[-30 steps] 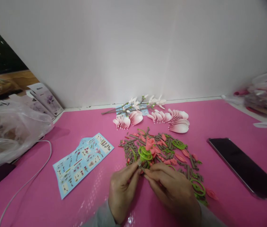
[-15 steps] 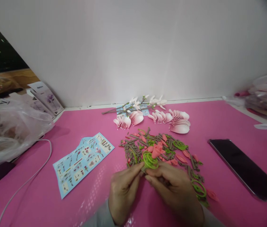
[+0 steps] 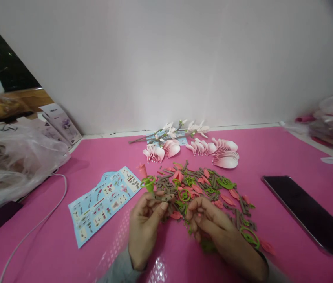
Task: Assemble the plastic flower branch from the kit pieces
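Between the thumb and fingers of my left hand (image 3: 143, 230) is a flower stem piece (image 3: 166, 197), brown, with several small bits joined. At its left end rise a green ring-shaped part (image 3: 149, 184) and a coral petal cup (image 3: 143, 170). My right hand (image 3: 216, 230) hovers over the near side of the parts pile, its fingertips curled together; whatever they hold is hidden. A dark green blurred shape (image 3: 208, 246) shows just below it. The loose pile (image 3: 213, 184) mixes brown stems, green rings and coral petals.
A blue instruction sheet (image 3: 101, 208) lies left, a black phone (image 3: 304, 214) right. Behind the pile are pink-white petal stacks (image 3: 225, 160) and white-flowered branches (image 3: 169, 131). A plastic bag (image 3: 22, 157) and a white cable (image 3: 57, 208) border the left side.
My hands have moved apart. The left one has carried the flower piece leftward and tilted it; the right one has let go of it and curled its fingers over the pile.
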Demonstrator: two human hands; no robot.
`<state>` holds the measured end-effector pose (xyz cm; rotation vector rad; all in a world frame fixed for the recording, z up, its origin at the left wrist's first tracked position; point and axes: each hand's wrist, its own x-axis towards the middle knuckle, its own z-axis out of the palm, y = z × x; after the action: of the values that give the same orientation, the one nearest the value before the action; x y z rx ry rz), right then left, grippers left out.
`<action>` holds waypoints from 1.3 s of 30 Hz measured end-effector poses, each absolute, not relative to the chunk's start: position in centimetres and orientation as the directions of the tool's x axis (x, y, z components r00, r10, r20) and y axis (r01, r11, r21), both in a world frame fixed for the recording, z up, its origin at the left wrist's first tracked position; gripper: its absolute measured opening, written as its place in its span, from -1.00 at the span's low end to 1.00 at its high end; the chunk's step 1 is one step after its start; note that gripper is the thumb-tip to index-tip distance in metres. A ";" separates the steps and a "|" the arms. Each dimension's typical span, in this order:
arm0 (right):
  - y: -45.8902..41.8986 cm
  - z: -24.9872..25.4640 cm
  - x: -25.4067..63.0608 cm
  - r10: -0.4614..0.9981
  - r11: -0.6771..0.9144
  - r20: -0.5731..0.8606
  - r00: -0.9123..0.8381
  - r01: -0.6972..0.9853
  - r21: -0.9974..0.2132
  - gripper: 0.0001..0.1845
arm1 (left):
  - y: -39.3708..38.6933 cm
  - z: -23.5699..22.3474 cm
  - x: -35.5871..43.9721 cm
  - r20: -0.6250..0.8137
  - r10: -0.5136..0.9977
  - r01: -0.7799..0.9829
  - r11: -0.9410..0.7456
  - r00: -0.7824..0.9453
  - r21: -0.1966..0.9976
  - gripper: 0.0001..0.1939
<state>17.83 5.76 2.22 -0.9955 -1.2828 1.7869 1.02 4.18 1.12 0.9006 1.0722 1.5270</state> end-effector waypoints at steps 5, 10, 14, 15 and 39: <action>5.9 2.2 17.8 0.848 -0.342 -0.242 -0.472 -0.137 -0.930 -0.74 | 4.6 0.9 0.7 -0.046 0.992 -0.421 -0.007 -0.117 0.907 -0.90; 5.8 2.7 18.1 0.866 -0.371 -0.276 -0.418 -0.166 -0.914 -0.73 | 4.8 0.8 0.6 -0.052 0.997 -0.554 0.015 -0.052 0.833 -0.90; 5.7 3.1 18.1 0.884 -0.359 -0.220 -0.413 -0.295 -0.886 -0.70 | 4.8 0.8 0.8 -0.050 0.998 -0.597 0.015 -0.043 0.802 -0.91; 5.7 3.3 18.1 0.884 -0.362 -0.228 -0.409 -0.288 -0.887 -0.69 | 4.8 0.8 0.8 -0.041 0.998 -0.596 0.009 -0.040 0.803 -0.91; 5.4 3.3 18.6 0.915 0.344 0.307 -0.263 0.107 -0.933 -0.93 | 4.0 1.9 1.0 0.080 0.997 -0.219 -0.083 -0.022 0.972 -0.90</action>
<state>18.58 5.38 3.26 -0.9331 -1.6399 1.0461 0.96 3.97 1.86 1.0958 1.0126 1.3752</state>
